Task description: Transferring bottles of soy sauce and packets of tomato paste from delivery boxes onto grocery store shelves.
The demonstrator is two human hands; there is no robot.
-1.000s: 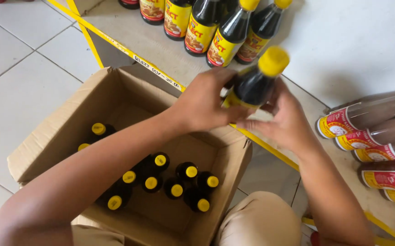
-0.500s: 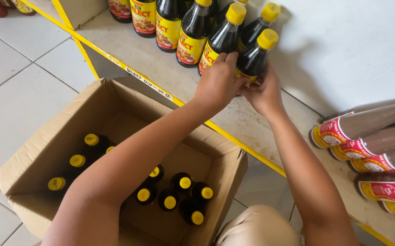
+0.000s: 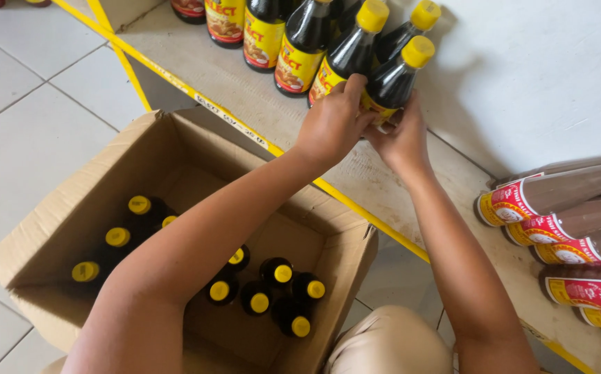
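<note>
several bottles on the shelf (image 3: 196, 66); both my left hand (image 3: 331, 125) and right hand (image 3: 401, 135) clasp this dark bottle (image 3: 394, 76); about ten remain boxed (image 3: 51, 208).

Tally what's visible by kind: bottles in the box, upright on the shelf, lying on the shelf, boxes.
Box bottles: 10 yellow caps showing; the arm may hide more
Upright shelf bottles: 7, one gripped by left hand and right hand
Lying bottles: at least 5, cut off by the frame
Box: 1
Total: 23 visible
</note>
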